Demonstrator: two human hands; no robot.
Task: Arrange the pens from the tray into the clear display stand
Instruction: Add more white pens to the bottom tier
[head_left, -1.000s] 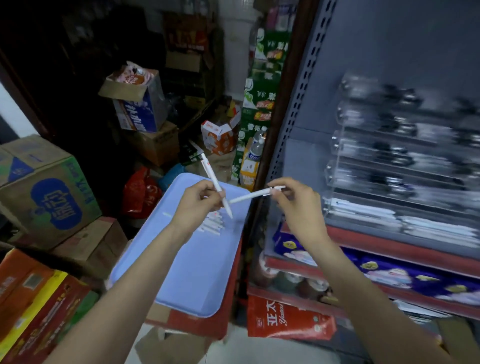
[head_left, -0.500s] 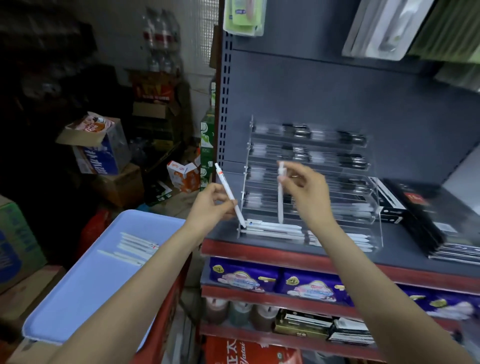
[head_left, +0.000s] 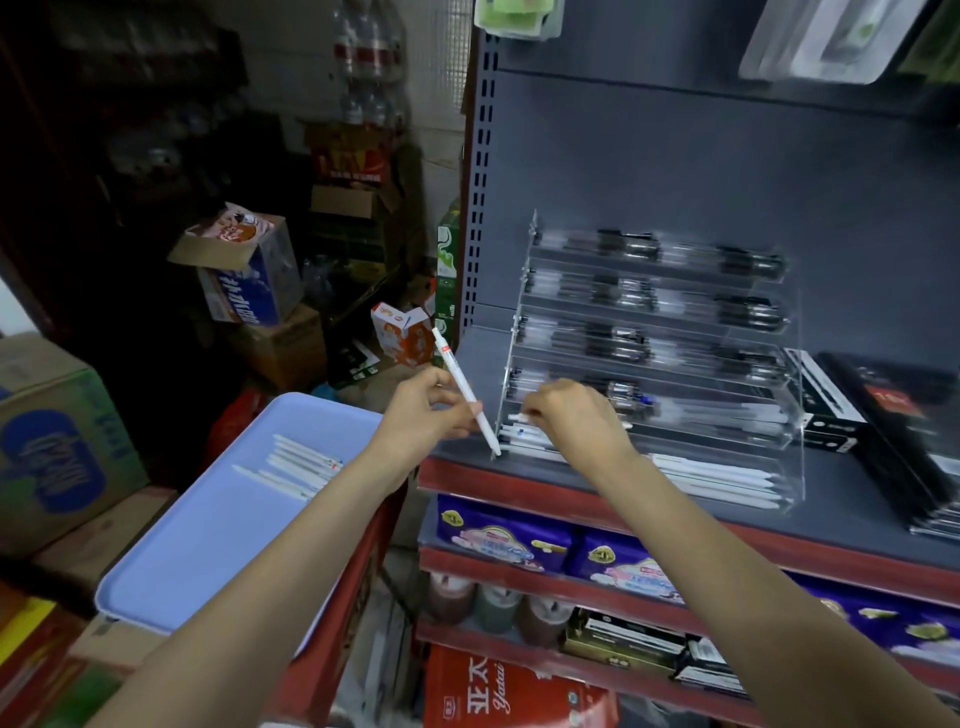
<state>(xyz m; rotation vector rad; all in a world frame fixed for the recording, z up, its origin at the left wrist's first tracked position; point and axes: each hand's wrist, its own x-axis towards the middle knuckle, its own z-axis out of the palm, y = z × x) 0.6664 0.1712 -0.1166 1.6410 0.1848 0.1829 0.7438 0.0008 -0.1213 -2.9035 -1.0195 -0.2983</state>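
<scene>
While both hands (head_left: 498, 415) hold pens (head_left: 465, 389), boxes (head_left: 62, 441) crowd the tray (head_left: 208, 545).

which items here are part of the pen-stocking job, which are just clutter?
Job: left hand holding a pen; right hand setting another pen into the clear stand; loose pens on the blue tray.

Clutter: cardboard boxes, black boxes, purple packs, bottles.

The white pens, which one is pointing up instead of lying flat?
The pen in the left hand: it slants upward; the tray's pens lie flat.
</scene>
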